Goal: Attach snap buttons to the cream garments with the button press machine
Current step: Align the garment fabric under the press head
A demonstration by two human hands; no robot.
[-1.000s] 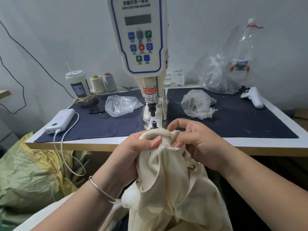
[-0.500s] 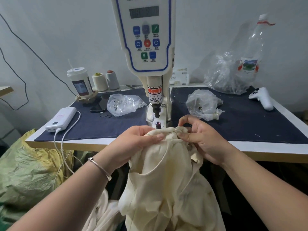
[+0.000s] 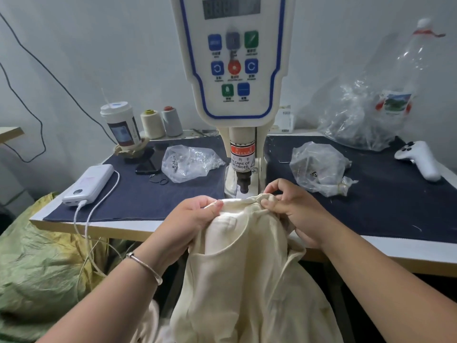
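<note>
Both grips pinch the garment (image 3: 247, 256) edge: left hand (image 3: 190, 219) bunching cloth, right hand (image 3: 294, 209) nipping the hem, stretching it taut between them just below the press (image 3: 243, 184), likely lining up the snap spot, rest hanging off the desk (image 3: 138, 227).

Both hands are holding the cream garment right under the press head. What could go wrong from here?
1. The right hand pinches the garment edge just beside the press head; fingers could be caught if it fires. The warning label says as much.
2. The edge looks bunched between the left hand and right hand, so the snap may go through folded layers or land off position.
</note>
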